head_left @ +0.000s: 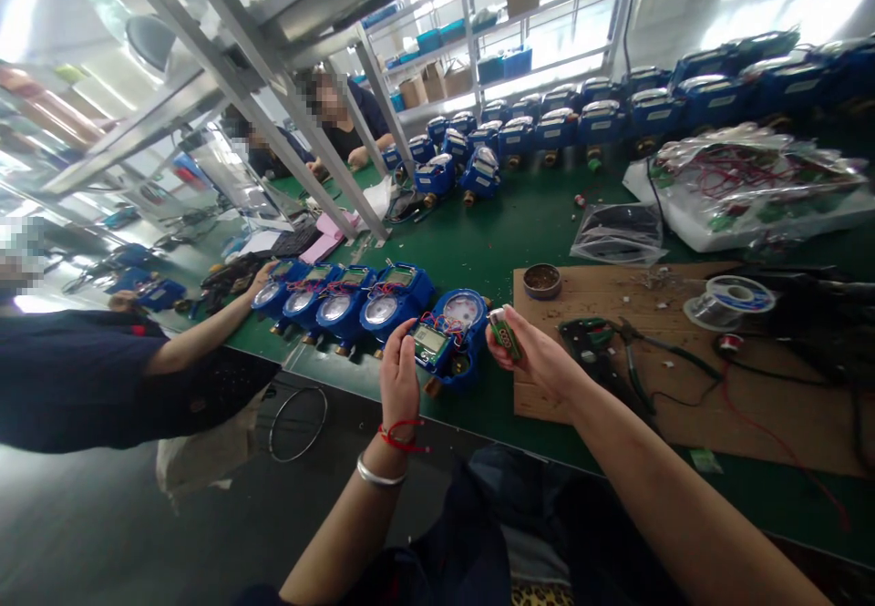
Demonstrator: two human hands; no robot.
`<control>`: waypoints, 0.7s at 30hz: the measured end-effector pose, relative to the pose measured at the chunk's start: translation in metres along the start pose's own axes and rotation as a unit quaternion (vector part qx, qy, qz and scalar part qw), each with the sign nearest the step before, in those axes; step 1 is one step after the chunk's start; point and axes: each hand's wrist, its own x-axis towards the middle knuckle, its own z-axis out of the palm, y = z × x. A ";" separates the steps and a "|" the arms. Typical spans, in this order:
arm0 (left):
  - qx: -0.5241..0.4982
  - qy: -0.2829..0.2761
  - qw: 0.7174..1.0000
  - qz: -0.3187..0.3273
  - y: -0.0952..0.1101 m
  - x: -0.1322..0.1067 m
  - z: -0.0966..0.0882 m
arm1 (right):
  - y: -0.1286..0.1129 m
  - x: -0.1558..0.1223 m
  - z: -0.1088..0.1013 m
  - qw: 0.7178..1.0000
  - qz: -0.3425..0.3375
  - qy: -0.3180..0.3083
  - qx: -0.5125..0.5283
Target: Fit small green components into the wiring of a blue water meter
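Note:
My left hand [399, 378] is closed on the edge of a small circuit board with a display [429, 342], thumb on its near side. The board is tilted over an open blue water meter [459, 311] with a round dial, and thin red and blue wires run between them. In my right hand [537, 355] a green lighter [504, 336] is gripped just right of that meter, its metal top pointing up and left. No flame can be made out. Several more open blue meters [336, 308] with dials, wires and displays stand in a row to the left.
Cardboard [540, 396] on the right bears a round tin [542, 280], pliers [635, 364], a green tool [589, 351] and a solder spool [730, 302]. Bagged wired parts [752, 178] lie behind. Finished-looking meters [519, 137] line the back. A co-worker's hand [263, 280] touches the leftmost meter.

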 end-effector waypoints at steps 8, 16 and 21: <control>0.019 0.054 0.998 0.026 -0.001 -0.017 0.018 | 0.001 -0.001 -0.002 0.982 0.084 0.009 -0.168; 0.011 0.060 0.998 0.008 0.002 -0.016 0.018 | -0.003 -0.001 -0.005 0.960 0.068 -0.011 -0.270; 0.021 0.063 0.998 0.010 -0.001 -0.011 0.017 | -0.003 -0.002 0.001 0.972 0.076 0.013 -0.221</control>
